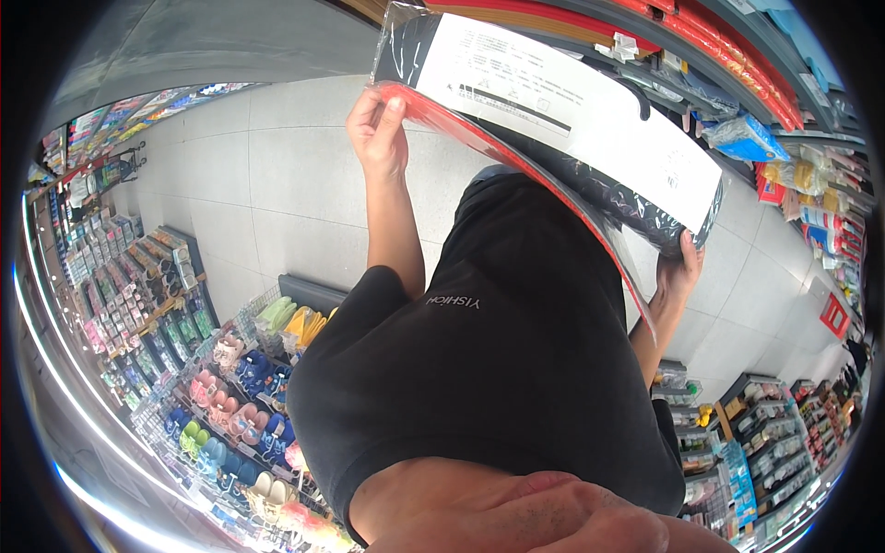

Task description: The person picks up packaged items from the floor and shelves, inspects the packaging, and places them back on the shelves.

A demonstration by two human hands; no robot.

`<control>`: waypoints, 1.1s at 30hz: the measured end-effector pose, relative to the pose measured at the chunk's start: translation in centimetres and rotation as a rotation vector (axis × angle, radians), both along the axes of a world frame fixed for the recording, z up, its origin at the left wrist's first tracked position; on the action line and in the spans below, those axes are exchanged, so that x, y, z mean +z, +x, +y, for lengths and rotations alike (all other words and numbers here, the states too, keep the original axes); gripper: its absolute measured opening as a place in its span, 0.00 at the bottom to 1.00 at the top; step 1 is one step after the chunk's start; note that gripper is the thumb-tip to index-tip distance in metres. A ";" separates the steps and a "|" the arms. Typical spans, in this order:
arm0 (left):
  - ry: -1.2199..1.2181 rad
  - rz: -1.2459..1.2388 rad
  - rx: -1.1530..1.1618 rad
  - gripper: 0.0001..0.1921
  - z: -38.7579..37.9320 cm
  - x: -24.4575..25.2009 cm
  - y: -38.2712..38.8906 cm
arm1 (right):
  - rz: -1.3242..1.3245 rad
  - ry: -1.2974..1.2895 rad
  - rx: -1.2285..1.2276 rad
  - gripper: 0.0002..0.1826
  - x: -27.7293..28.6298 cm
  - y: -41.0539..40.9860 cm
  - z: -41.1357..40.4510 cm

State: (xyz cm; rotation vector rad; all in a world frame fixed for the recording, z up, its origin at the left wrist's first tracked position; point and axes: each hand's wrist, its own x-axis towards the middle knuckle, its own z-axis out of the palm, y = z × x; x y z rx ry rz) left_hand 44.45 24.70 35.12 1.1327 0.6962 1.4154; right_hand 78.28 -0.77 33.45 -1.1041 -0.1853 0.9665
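A clear-plastic-wrapped black package [619, 190] with a white printed card [588, 97] and a black hanger hook [637, 100] lies slanted in front of my torso. Along its near side runs a flat, red-edged plastic packet [484, 142], bowed down towards the right. My left hand [382, 131] pinches the packet's left end, thumb on top, close to the black package's left end. At the opposite end, my right hand [681, 266] grips the black package's lower corner with the thumb up. The fingers under both ends are mostly hidden.
Shelves of red packs [733, 52] and bagged goods [747, 138] stand ahead and to the right. Wire racks hold several pairs of clogs [225, 408] at lower left. More display shelves [767, 442] are at lower right. Pale floor tiles [304, 159] lie between.
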 end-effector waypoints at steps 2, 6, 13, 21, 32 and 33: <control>0.000 0.003 -0.007 0.07 0.0 -0.2 -0.2 | 0.001 0.001 0.005 0.16 0.0 0.0 0.0; 0.005 0.031 0.018 0.06 -0.2 -0.2 -0.1 | 0.017 -0.026 -0.014 0.17 0.1 0.0 -0.1; 0.001 -0.015 0.026 0.07 -0.1 -0.7 0.0 | 0.004 -0.065 -0.023 0.19 -0.9 0.6 -0.6; -0.035 -0.014 0.007 0.07 0.0 -0.3 0.2 | -0.015 -0.085 0.012 0.21 -0.4 1.0 -0.3; -0.034 -0.006 0.023 0.11 1.3 -0.7 0.0 | -0.203 -0.011 0.002 0.12 1.8 0.1 0.4; -0.036 -0.011 0.024 0.11 1.4 -0.6 0.1 | -0.206 -0.025 -0.038 0.09 2.2 0.0 0.7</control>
